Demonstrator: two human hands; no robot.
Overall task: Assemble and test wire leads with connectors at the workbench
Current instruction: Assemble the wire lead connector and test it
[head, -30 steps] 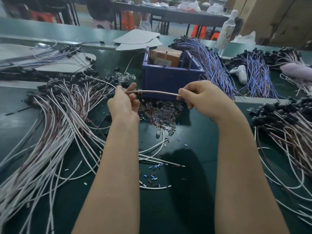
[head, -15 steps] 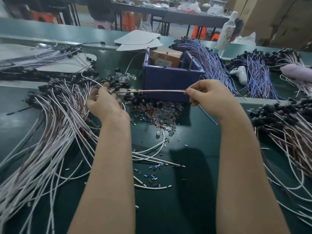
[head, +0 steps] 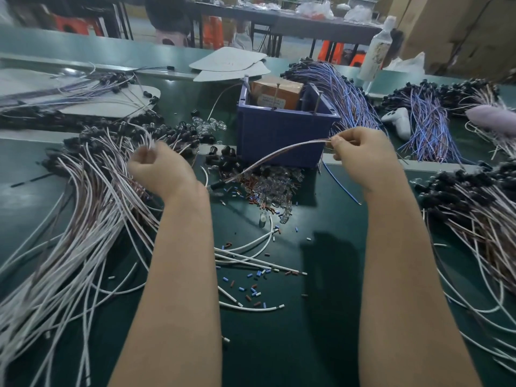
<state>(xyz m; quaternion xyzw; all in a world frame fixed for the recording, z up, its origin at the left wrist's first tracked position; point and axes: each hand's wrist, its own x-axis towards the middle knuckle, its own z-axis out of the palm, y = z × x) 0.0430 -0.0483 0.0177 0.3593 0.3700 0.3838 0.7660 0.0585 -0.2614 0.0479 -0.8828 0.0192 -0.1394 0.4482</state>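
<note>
My right hand (head: pixel 360 157) pinches one end of a thin brown-and-white wire lead (head: pixel 279 155). The lead arcs down and to the left in front of the blue bin (head: pixel 282 135), and its free end hangs near a heap of clear bulbs and black caps (head: pixel 273 185). My left hand (head: pixel 159 169) is blurred, with fingers curled, over the big pile of white and brown leads (head: pixel 92 208) on the left. White leads rise just above its knuckles. The blur hides whether it grips one of them.
A second pile of leads with black connectors (head: pixel 480 219) fills the right edge. Blue and purple wire bundles (head: pixel 349 96) lie behind the bin, with a white handheld device (head: pixel 399 121) and a bottle (head: pixel 374 51). Loose leads and coloured sleeve bits (head: pixel 251 286) lie between my forearms.
My left hand has let go of the lead and moved left over the pile. The lead's freed end has dropped toward the bulbs. My right hand has stayed in place.
</note>
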